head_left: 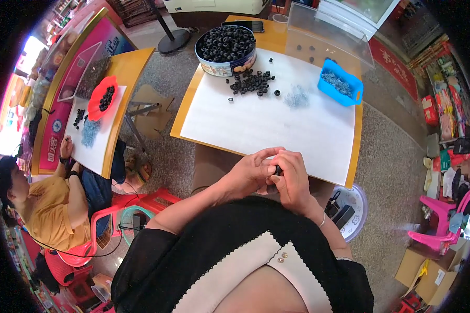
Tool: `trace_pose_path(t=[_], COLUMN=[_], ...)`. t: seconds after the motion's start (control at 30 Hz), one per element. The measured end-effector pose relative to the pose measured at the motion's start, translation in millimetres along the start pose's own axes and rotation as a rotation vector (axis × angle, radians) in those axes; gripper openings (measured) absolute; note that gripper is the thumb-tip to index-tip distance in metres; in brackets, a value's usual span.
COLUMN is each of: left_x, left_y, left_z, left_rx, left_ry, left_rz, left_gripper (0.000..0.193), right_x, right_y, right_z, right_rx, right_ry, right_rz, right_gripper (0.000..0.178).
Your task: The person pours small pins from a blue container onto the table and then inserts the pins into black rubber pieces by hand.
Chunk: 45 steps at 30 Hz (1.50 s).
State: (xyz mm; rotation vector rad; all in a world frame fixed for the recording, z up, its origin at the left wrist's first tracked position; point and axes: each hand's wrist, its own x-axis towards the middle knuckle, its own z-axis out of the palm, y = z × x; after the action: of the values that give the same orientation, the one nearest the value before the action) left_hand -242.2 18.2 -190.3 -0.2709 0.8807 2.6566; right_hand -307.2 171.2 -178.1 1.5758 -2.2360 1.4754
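Over the near edge of the table, my left hand [249, 173] and my right hand [294, 182] meet, fingertips together. Pinched between them is a small black round part [278, 170], mostly covered by the fingers. Beyond them a white sheet [235, 120] covers the tabletop. On its far side lies a loose heap of black ring-like parts [251, 82], with a few strays around it. A thin scatter of tiny blue-grey pieces [296, 97] sits to the right of the heap. More of these fill a blue plastic basket [356, 97] at the right edge.
A round tin [214, 68] heaped with black parts stands at the far left of the table. Behind the basket is a clear plastic box [329, 26]; a dark phone [244, 26] lies at the back. At left, another person [55, 208] sits by a second table [133, 65].
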Motion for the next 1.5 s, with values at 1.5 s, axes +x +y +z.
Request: trace_pose_path(t=[1.5], left_x=[10], left_y=[4], left_z=[7], left_rx=[-0.258], left_ry=[-0.052], left_rz=[0.022], left_gripper=[0.047], right_x=[27], right_y=[19], right_z=[-2], right_rx=[-0.042], right_ry=[0.082], right_rz=[-0.097], right_gripper=[0.021])
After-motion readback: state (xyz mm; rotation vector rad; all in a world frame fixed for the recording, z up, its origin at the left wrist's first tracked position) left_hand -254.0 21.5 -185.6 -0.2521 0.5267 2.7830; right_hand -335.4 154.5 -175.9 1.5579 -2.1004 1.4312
